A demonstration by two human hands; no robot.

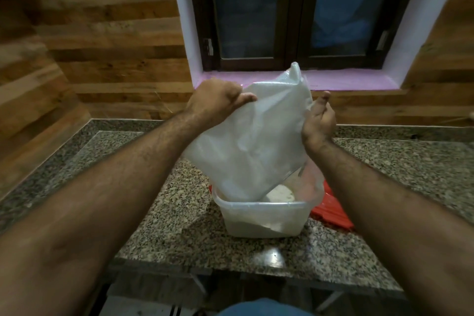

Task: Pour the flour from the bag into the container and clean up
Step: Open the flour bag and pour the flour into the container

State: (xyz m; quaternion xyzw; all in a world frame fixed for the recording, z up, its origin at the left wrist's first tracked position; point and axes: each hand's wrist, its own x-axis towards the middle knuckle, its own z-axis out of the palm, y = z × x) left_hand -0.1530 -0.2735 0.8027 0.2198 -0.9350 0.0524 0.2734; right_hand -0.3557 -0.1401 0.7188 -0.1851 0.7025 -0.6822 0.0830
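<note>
Pouring underway: container [261,218] on counter [164,213] holds some flour [280,195]. Above it I keep the bag [251,141] upended, left hand [218,100] pinching its top, right hand [319,120] gripping its edge. Cleanup remains, I judge.

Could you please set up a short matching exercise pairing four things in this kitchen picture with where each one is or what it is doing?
Things:
1. bag
2. container
3. red lid
4. left hand

States or places:
A. stands on the granite counter with flour inside
B. grips the bag's raised end
C. lies beside and partly behind the container
D. held tilted, its lower end in the container

Pairs: 1-D, 2-A, 3-C, 4-B
</note>
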